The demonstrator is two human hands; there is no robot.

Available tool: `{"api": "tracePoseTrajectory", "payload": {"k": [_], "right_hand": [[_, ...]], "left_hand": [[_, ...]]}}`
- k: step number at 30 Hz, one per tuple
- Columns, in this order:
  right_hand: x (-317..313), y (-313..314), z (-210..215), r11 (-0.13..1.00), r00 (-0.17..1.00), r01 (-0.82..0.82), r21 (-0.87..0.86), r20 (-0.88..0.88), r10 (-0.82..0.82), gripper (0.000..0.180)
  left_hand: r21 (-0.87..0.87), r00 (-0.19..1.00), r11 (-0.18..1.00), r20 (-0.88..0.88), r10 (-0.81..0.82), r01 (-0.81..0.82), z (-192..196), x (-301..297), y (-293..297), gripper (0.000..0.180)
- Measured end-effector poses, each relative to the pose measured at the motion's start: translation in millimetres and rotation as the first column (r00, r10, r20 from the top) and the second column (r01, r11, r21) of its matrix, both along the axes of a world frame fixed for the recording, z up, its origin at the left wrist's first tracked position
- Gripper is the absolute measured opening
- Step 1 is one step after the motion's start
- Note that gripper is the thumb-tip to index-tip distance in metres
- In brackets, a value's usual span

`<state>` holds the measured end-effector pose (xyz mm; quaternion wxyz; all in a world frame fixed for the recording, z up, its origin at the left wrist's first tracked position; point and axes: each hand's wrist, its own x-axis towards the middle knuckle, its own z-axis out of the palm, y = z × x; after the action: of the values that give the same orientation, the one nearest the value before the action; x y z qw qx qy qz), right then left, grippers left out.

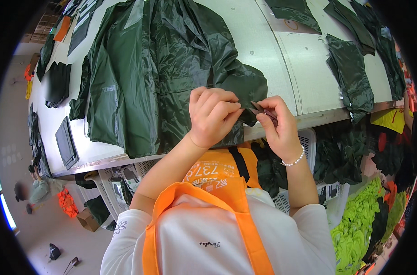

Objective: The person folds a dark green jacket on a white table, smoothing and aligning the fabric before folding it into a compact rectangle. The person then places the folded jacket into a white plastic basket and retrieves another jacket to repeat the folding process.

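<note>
A dark green, shiny rain jacket [135, 87] lies spread over the white table in front of me, its front hem at the near edge. My left hand [214, 117] rests over its right part, fingers closed in a pinch beside the sleeve [245, 82]. What those fingertips hold is too small to make out. In my right hand [279, 123] is a pair of thread snips [262, 111], the pointed blades toward the sleeve's end and my left fingertips. The blades look slightly apart.
Folded dark green garments [353, 75] lie at the table's right, and dark pieces [57, 85] at its left. Below the near edge [304, 120] stand white plastic baskets [108, 192] with garments. A bright yellow-green pile [357, 224] is on the lower right. I wear an orange apron [252, 238].
</note>
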<state>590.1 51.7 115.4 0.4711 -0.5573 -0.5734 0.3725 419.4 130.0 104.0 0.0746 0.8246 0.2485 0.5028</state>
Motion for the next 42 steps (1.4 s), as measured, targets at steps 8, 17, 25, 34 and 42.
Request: {"api": "tracePoseTrajectory", "payload": {"k": [8, 17, 25, 34, 42], "right_hand": [[-4.1, 6.5, 4.1, 0.999, 0.995, 0.034, 0.036, 0.091, -0.038, 0.013], [-34.5, 12.3, -1.3, 0.955, 0.955, 0.296, 0.035, -0.041, -0.294, 0.030], [-180.1, 30.9, -5.3, 0.985, 0.983, 0.172, -0.028, 0.074, -0.170, 0.013], [-372.6, 42.7, 10.0, 0.993, 0.987, 0.068, -0.094, 0.151, -0.053, 0.009], [-417.8, 33.0, -5.8, 0.928, 0.938, 0.338, -0.155, -0.025, -0.345, 0.018]], "left_hand": [[0.028, 1.000, 0.999, -0.017, -0.019, 0.019, 0.2, -1.0, 0.0, 0.028], [-0.223, 0.977, 0.975, -0.207, -0.058, 0.011, 0.6, -76.5, 0.3, 0.057], [-0.156, -0.084, -0.127, -0.260, 0.962, -0.979, -111.7, -452.9, 68.8, 0.083], [-0.983, 0.406, -0.030, 0.046, 0.913, 0.180, -120.6, -564.7, 59.4, 0.033], [-0.592, 0.830, 0.799, 0.391, 0.399, -0.105, 105.0, -518.6, 89.9, 0.010]]}}
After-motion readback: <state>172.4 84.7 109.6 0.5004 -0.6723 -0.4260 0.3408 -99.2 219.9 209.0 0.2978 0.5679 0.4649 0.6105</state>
